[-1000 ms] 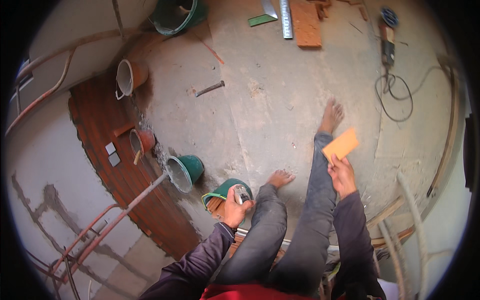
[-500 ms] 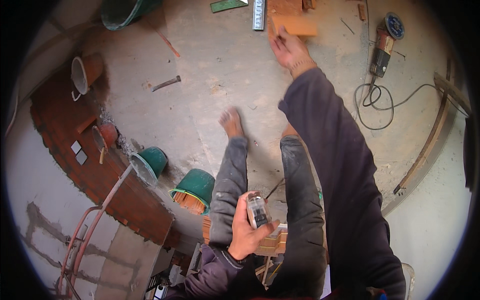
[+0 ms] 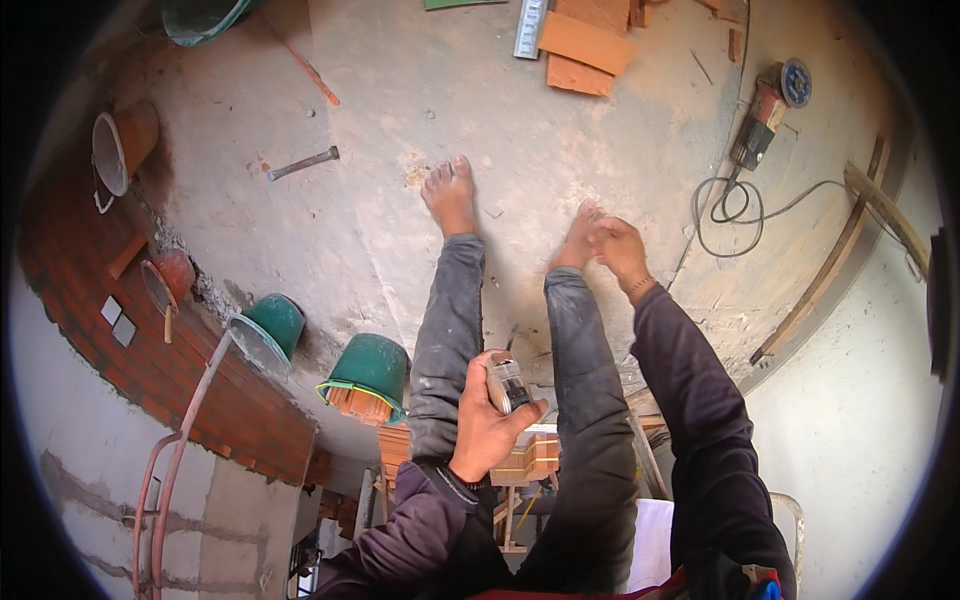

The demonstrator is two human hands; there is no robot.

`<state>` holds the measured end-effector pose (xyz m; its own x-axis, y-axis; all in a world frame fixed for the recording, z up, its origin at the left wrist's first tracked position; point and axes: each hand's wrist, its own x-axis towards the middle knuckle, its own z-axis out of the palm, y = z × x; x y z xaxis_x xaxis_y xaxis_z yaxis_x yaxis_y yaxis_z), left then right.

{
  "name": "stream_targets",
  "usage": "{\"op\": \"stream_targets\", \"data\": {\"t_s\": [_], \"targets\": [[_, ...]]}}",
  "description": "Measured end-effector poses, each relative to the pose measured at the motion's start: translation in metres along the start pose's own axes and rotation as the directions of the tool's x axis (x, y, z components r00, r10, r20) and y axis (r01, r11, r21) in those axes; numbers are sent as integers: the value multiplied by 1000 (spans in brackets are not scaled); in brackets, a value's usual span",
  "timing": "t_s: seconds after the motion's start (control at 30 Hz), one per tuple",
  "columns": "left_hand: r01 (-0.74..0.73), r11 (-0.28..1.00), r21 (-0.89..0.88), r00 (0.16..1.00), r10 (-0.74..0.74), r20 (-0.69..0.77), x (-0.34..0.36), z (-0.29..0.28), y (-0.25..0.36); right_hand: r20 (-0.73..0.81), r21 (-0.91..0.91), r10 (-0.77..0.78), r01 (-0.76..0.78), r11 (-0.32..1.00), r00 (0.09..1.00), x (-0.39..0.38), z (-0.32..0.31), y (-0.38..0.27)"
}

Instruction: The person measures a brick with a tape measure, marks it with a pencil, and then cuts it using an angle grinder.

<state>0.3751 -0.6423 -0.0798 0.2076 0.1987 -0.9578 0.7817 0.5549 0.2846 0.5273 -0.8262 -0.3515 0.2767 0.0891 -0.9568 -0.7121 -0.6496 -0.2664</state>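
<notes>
1. Your right hand (image 3: 618, 250) has come back from the far reach of half a second ago. Then it was stretched up to the orange tiles at the top of the frame; now it sits in the centre right, touching the toes of your right foot (image 3: 578, 238). The fingers are curled together at the foot. I cannot tell whether they pinch something small or are empty.

2. The orange flat piece that this hand held one second ago is not in it any more. The flat orange clay tiles (image 3: 585, 48) lie at the top centre, beside a grey metal ruler (image 3: 530, 26) — it may be among them, but this cannot be confirmed.

3. Your left hand (image 3: 487, 425) has hardly changed. It stays in the lower centre of the frame, above your left thigh, with the fingers wrapped around a small grey cylindrical container with a dark cap (image 3: 508, 384). The thumb lies along its side.

4. As I judge it, the carrying part seems finished — the right hand is free again or nearly free, and the container waits for use.

5. Around you: a green plastic bucket filled with orange pieces (image 3: 368, 376) at the lower left, and a red angle grinder with a blue disc (image 3: 766, 105) at the upper right, well apart from both hands.
</notes>
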Motion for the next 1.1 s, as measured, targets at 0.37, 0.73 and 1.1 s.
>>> {"op": "stream_targets", "data": {"t_s": [0.37,0.73,1.1], "targets": [[-165,943,287,985,146,88,32,-68,96,101,-459,-848,781,424,520,55,70,-247],[-276,946,-171,916,313,252,239,-19,135,492,269,-587,529,805,643,1,69,-185],[-223,974,24,747,155,647,315,31,138,555,-379,-515,750,542,653,33,-39,-190]]}}
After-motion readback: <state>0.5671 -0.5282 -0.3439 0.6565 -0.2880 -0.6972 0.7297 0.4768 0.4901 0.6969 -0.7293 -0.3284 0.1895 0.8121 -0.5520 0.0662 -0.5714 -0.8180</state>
